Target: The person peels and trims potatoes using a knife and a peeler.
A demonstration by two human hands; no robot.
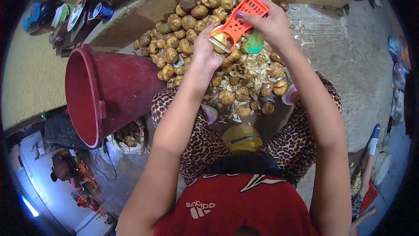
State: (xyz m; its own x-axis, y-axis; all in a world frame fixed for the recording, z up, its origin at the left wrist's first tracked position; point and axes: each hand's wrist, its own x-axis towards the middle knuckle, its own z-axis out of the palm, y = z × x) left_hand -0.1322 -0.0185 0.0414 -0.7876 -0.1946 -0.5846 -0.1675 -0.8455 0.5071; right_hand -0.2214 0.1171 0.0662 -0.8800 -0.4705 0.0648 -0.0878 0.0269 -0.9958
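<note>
Between my two hands is an orange peeler (236, 25) with a perforated, grater-like handle. My right hand (271, 23) grips its upper end, along with a green-handled knife (254, 42) whose blade points up past my fingers. My left hand (208, 49) holds a partly peeled, pale round tuber (220, 39), and the peeler's blade end lies over it. Part of the tuber is hidden by the peeler. Beneath and behind my hands is a large heap of brown round tubers (171, 55), with pale peelings (251, 68) scattered among them on the floor.
A big red bucket (126, 85) lies on its side at the left, beside the heap. A yellow container (242, 138) stands between my knees. Dishes and a blue cup (103, 11) are at the upper left. A person (63, 168) is far off at the lower left.
</note>
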